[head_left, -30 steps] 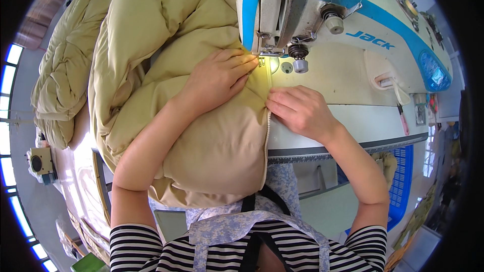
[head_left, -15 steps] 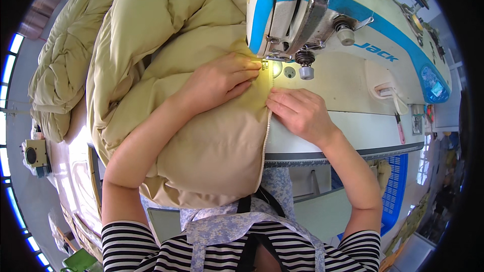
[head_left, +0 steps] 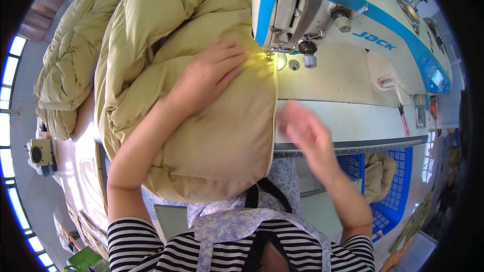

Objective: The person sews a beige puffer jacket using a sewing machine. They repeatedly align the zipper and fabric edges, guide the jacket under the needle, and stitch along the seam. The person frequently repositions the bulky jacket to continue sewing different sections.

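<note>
One fisheye view looks down and forward from head height, close above the puffy beige fabric garment point(head_left: 222, 138).

Bright overall. Daylight from windows point(head_left: 10, 70) at far left, blown out; glare streaks on glossy pale surface point(head_left: 75, 168) nearby. Yellow glow under sewing machine head point(head_left: 287, 7) tints tan puffy garment point(head_left: 227, 131). Right hand point(head_left: 308, 133) motion-blurred, left hand point(head_left: 207, 74) slightly soft. Fisheye bends edges; corners black.

Lower right: blue perforated basket point(head_left: 402, 171). Right of centre: pink-handled tool point(head_left: 404, 122). Left edge: row of window panes point(head_left: 9, 70). Upper left: brownish-pink fabric point(head_left: 48, 10). Left: cream box point(head_left: 45, 147) with round dark disc point(head_left: 36, 154). Lower left: green object point(head_left: 83, 258).
</note>
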`<move>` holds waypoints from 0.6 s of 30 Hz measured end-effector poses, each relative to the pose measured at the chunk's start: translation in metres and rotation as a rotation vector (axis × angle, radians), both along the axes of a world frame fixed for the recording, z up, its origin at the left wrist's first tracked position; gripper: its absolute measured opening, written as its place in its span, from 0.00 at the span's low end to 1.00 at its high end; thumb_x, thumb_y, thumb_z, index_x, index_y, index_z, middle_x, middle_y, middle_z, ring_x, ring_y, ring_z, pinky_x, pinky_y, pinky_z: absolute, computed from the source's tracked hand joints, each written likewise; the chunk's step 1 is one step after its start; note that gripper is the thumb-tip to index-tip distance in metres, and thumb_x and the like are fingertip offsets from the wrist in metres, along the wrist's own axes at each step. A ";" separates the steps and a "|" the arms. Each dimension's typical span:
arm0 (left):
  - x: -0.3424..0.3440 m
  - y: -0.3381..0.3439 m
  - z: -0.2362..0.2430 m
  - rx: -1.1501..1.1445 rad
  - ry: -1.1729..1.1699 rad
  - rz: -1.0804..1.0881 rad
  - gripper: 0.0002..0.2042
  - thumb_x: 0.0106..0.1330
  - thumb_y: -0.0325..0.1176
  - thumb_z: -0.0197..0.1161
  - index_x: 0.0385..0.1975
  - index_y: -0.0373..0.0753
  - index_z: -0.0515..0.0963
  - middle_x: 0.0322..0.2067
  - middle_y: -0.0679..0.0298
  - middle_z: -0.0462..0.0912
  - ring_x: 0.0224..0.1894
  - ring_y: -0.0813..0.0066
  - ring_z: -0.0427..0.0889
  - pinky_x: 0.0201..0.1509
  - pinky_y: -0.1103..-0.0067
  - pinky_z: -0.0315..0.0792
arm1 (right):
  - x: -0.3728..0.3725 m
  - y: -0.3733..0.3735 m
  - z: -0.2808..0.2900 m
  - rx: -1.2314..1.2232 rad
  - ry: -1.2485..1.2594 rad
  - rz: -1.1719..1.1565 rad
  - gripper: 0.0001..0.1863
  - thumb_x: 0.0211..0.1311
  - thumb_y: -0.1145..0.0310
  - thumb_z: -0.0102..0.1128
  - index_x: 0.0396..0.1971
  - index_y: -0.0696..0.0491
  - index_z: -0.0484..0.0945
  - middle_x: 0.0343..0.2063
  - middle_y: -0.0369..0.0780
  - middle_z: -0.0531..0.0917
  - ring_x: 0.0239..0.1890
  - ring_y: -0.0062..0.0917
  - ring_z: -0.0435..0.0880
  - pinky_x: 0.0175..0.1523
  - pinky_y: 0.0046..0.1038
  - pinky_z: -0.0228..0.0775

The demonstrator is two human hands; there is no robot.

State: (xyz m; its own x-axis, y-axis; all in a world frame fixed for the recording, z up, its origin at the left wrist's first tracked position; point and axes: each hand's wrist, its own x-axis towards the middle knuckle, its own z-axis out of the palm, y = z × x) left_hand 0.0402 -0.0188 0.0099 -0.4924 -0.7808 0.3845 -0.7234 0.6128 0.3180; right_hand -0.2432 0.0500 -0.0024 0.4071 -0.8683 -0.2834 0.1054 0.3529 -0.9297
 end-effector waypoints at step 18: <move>-0.069 0.078 0.019 0.371 0.215 0.144 0.10 0.70 0.31 0.66 0.45 0.33 0.82 0.32 0.60 0.83 0.28 0.73 0.83 0.34 0.77 0.78 | 0.025 0.095 -0.010 -0.717 0.345 0.045 0.16 0.67 0.64 0.66 0.23 0.58 0.76 0.23 0.43 0.78 0.24 0.38 0.79 0.29 0.35 0.70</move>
State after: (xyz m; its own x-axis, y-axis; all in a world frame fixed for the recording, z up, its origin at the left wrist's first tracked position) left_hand -0.0292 0.0592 0.0293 -0.3083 -0.9398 0.1475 -0.6863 0.3271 0.6496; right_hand -0.2178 0.1445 -0.0119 0.4368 -0.8717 0.2221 -0.2298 -0.3469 -0.9093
